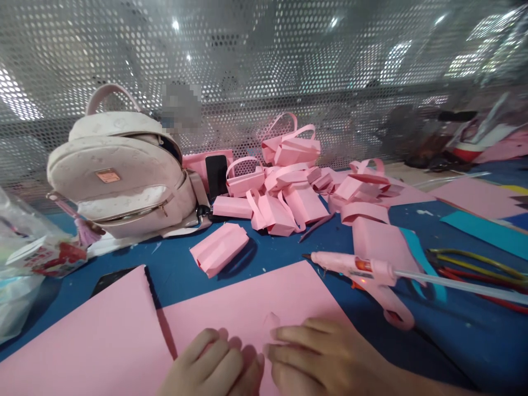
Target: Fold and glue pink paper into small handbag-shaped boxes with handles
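My left hand (212, 363) rests at the bottom of the head view, its fingers curled in over a pink paper sheet (231, 300). Close beside it, my right hand (317, 355) has its fingers bent and held together, the tips almost meeting my left thumb. Just past the right fingertips a small pale pink piece (271, 319) shows faintly; it is blurred. What lies under the fingers of either hand is hidden. Another pink sheet (103, 330), with one edge raised, is at the left. A pink glue gun (367, 269) with a clear glue stick lies right of the sheet.
A folded pink paper box (219, 249) lies ahead of the sheet. Behind it are several small pink paper bags (284, 203), a phone (216, 175) and a white backpack (124, 170). Scissors or pliers with yellow and red handles (478, 261) lie right. A perforated metal panel (247, 71) stands behind.
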The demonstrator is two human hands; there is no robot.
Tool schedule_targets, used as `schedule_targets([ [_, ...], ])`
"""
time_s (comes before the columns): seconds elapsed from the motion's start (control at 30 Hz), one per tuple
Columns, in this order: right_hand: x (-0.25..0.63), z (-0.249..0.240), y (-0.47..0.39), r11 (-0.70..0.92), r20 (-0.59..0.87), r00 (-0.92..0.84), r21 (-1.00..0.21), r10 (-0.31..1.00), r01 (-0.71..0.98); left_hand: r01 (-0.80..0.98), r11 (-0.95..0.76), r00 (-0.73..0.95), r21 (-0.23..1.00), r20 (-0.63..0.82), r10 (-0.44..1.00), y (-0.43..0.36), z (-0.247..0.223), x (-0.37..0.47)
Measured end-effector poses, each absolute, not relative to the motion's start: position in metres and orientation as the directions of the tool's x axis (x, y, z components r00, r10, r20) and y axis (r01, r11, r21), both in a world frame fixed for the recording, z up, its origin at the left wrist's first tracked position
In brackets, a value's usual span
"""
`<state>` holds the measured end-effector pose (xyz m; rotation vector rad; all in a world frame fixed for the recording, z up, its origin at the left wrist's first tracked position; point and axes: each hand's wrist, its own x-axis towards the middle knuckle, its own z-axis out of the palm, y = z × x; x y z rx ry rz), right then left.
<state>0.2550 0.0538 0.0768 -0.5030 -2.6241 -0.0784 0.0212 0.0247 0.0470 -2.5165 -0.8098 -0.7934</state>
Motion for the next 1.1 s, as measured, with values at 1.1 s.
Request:
schedule_targets([
  [1.1, 0.255, 0.068, 0.067, 0.318, 0.044, -0.628, -0.889, 0.777, 0.331, 0.604, -0.792, 0.645, -0.09, 0.639, 0.419, 0.018, 0.044, 0.024],
])
